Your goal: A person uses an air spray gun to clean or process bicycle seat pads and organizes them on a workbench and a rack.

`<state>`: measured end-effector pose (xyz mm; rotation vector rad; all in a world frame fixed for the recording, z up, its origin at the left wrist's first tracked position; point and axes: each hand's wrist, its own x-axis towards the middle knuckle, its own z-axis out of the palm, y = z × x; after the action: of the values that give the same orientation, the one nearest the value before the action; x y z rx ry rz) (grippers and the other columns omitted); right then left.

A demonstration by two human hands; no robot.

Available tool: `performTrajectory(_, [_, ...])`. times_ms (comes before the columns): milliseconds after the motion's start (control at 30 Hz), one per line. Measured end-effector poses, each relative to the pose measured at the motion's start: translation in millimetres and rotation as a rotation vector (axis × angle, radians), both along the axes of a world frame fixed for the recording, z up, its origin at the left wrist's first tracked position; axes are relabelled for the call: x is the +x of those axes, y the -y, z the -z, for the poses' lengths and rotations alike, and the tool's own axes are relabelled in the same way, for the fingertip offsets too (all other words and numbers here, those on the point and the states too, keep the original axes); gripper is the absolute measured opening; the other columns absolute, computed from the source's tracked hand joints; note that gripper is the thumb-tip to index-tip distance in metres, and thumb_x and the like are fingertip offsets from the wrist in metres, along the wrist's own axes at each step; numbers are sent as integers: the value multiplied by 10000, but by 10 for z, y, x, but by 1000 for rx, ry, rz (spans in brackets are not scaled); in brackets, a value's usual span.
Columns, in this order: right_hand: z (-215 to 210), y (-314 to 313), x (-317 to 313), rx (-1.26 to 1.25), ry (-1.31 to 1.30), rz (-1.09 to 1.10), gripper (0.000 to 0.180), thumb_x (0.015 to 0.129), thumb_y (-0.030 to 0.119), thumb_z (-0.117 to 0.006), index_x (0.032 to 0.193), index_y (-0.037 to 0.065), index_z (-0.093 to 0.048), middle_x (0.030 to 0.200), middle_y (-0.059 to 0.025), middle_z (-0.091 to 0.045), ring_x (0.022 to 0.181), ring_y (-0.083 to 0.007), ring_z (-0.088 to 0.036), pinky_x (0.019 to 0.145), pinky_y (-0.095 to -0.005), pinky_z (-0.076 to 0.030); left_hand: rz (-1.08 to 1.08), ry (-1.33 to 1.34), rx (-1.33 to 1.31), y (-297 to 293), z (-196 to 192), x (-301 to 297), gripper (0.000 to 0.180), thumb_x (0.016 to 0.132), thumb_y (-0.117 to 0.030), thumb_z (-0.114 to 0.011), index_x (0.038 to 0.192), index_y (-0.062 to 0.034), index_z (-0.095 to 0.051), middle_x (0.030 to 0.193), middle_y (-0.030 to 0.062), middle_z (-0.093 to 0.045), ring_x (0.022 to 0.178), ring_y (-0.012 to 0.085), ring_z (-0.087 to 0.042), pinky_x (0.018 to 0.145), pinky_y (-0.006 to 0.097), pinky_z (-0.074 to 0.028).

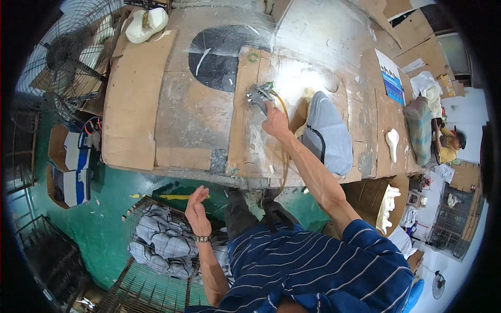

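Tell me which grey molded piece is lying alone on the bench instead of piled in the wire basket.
The big grey piece on the cardboard-covered bench, just right of the right hand at the spray gun. The rest are piled in the wire basket.

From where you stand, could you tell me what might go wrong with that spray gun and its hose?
The orange hose trails off the table edge by the legs and could snag or trip. The right hand holds the spray gun near the grey moulded piece, so stray spray might hit it. The left hand hangs free, steadying nothing.
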<state>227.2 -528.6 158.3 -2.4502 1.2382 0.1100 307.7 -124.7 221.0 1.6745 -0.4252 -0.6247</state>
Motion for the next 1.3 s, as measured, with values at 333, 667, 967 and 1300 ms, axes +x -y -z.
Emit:
performTrajectory(333, [-1413, -1199, -766, 321, 616, 146, 460, 758, 111, -680, 1186, 23, -536, 760, -188, -613, 717, -363, -628, 678, -444, -488, 20, 82, -142, 518, -286, -337, 661, 1092, -551, -408, 1324, 21, -643, 1184, 169, -703, 1094, 281, -687, 961, 408, -534])
performTrajectory(667, [-2327, -1910, -3776, 306, 571, 255, 664, 727, 149, -807, 1359, 105, -608, 785, -176, -700, 670, -356, -694, 621, -440, -539, 308, 451, -148, 1520, -929, -1729, 407, 953, -202, -697, 1300, 3, -645, 1251, 181, -685, 1175, 337, -650, 1043, 434, -488])
performTrajectory(967, [-2874, -1888, -5908, -198, 569, 132, 764, 615, 44, -734, 1372, 93, -649, 1099, -168, -724, 1018, -359, -692, 856, -427, -578, 946, 1350, 431, 3206, -710, -3101, 1303, 620, -489, -922, 1618, -18, -230, 1661, 170, -332, 1557, 344, -264, 1238, 628, -181])
performTrajectory(1300, [-3018, -2028, -6773, 149, 899, 333, 894, 627, -113, -691, 1495, 46, -545, 1127, -179, -692, 1016, -376, -676, 907, -411, -525, 945, 1203, 502, 3463, -246, -2735, 1138, 796, -438, -833, 1627, 8, -196, 1689, 201, -265, 1567, 349, -246, 1237, 615, -184])
